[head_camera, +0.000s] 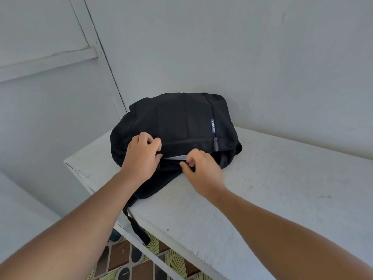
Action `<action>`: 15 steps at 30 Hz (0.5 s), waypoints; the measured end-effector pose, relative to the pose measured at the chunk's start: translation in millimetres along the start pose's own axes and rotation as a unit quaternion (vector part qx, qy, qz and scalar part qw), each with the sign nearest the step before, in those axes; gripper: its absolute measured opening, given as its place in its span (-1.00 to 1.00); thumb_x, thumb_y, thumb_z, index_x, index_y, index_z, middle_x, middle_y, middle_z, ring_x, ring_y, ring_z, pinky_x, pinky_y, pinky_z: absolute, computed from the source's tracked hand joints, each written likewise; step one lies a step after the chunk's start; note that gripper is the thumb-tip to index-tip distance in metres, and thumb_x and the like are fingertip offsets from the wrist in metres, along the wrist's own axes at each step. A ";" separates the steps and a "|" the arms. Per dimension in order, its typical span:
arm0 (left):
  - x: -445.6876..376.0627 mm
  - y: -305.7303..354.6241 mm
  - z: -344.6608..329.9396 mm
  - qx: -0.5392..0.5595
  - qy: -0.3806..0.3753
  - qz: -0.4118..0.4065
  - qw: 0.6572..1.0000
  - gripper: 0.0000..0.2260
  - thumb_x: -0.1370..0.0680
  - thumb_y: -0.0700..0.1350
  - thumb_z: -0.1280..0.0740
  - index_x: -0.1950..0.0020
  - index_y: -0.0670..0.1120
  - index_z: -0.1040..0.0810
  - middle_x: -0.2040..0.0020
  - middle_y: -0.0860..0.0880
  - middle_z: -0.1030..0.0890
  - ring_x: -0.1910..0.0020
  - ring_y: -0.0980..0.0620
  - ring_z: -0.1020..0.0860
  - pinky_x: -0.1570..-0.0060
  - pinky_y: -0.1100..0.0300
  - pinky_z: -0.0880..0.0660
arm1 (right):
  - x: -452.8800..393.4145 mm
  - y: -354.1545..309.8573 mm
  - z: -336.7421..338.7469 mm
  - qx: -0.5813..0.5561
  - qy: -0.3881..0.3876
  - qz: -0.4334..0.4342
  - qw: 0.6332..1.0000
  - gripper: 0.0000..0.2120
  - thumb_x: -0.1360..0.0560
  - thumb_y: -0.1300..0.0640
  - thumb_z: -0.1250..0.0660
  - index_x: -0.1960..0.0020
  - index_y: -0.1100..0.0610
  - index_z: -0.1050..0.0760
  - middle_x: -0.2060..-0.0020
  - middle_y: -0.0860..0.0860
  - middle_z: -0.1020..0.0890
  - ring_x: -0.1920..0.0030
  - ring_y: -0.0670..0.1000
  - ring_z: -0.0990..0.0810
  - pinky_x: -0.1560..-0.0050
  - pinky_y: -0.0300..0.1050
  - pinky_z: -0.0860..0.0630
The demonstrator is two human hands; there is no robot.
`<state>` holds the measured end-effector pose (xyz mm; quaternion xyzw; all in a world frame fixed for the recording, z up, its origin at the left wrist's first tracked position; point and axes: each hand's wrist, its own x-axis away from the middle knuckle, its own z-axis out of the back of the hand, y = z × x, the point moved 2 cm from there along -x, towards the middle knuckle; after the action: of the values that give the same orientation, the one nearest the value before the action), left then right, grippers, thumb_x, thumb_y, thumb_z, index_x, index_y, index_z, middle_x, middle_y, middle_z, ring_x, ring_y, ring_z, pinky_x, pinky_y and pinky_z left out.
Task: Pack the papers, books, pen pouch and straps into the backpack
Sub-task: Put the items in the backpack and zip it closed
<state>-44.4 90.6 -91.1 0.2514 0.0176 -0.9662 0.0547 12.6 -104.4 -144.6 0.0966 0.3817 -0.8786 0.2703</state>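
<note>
A black backpack lies flat on the white table, its top toward me, with a blue label on its front. My left hand grips the fabric at the left end of the top opening. My right hand pinches something small at the opening's edge, probably the zipper pull. Between my hands a thin white strip of paper shows in the gap. One black strap hangs over the table's front edge. The front pocket's zipper pull rests at the right. No books or pouch are visible.
The backpack sits near the table's left corner, against a grey-white wall. A door or panel stands at the left. Patterned floor tiles show below the table edge. The tabletop stretches bare to the right.
</note>
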 end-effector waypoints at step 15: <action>-7.1 -12.6 -7.0 0.028 -0.093 0.001 0.995 -0.81 -0.53 -0.25 -0.41 -0.10 -0.04 -0.60 -0.08 -0.02 -0.37 0.02 -0.02 -0.40 0.11 0.08 -0.50 | -12.2 -41.5 -62.6 0.058 -0.027 0.002 0.998 -0.64 -0.55 -0.28 -0.35 -0.22 -0.08 -0.52 -0.08 -0.11 -0.57 -0.18 0.03 -0.50 -0.15 0.03 -0.39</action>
<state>-36.2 104.2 -93.6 0.1618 -0.0152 -0.9855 0.0495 -2.3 -30.9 -157.5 0.0893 0.3228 -0.9007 0.2766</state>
